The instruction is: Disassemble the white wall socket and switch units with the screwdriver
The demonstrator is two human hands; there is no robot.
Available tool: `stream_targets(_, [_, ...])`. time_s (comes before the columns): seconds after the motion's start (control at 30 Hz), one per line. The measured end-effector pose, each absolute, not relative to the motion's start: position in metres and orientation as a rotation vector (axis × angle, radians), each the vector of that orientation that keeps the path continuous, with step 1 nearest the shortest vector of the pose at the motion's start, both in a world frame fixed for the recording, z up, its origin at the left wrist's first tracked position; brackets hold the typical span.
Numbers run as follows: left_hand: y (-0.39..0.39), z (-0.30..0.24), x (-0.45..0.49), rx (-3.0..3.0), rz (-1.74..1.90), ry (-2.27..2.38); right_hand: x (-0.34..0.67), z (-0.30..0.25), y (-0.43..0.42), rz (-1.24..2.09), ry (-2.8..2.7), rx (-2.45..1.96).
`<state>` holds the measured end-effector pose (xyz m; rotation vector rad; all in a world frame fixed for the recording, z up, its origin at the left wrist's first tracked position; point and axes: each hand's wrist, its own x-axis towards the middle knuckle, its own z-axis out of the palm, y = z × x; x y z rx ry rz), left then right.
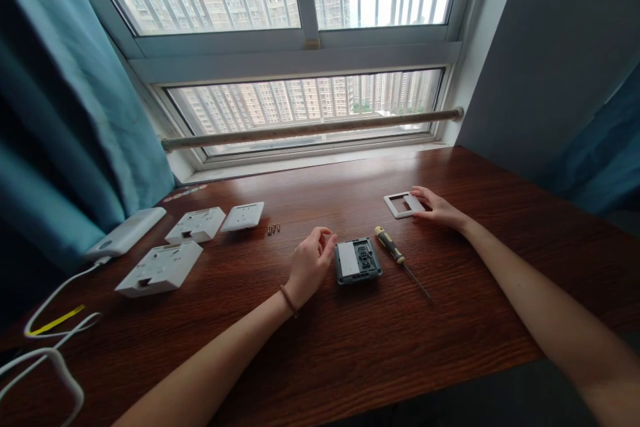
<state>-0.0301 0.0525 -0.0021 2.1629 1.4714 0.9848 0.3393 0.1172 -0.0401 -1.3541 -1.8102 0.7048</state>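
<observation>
My left hand [311, 263] rests on the wooden table [350, 347] with fingers curled loosely, just left of a grey switch module [357, 260] and touching its edge; nothing shows inside the fingers. My right hand [437, 208] lies flat with fingers stretched onto a white switch frame [403, 204] further back on the right. Between the module and my right hand lies a screwdriver [400, 260] with a yellow and black handle, its tip pointing toward me.
Small screws [273, 229] lie left of centre. Two white mounting boxes [196, 224] [160, 269] and a white switch plate [243, 216] sit on the left, with a white power bank [125, 232] and its cables [50, 340]. Blue curtains [65, 120] flank the window.
</observation>
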Motion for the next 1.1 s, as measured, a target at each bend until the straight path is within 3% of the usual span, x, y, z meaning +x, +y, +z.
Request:
stream_targets(0.4, [0.051,-0.003,-0.032,2.395,1.007,1.347,0.309,-0.025,0.11,0.559,-1.572,-1.289])
stream_targets(0.57, [0.051,0.001,-0.034,2.576,0.997,0.948,0.235,0.005,0.063,0.57,-1.875,-1.053])
stream_targets(0.73, [0.049,0.002,-0.035,2.74,0.89,0.737,0.195,0.0,0.032,0.508,-2.068,-1.003])
stream_targets(1.1, [0.049,-0.002,-0.035,2.828,0.844,0.705,0.189,-0.01,0.029,0.429,-2.113,-1.017])
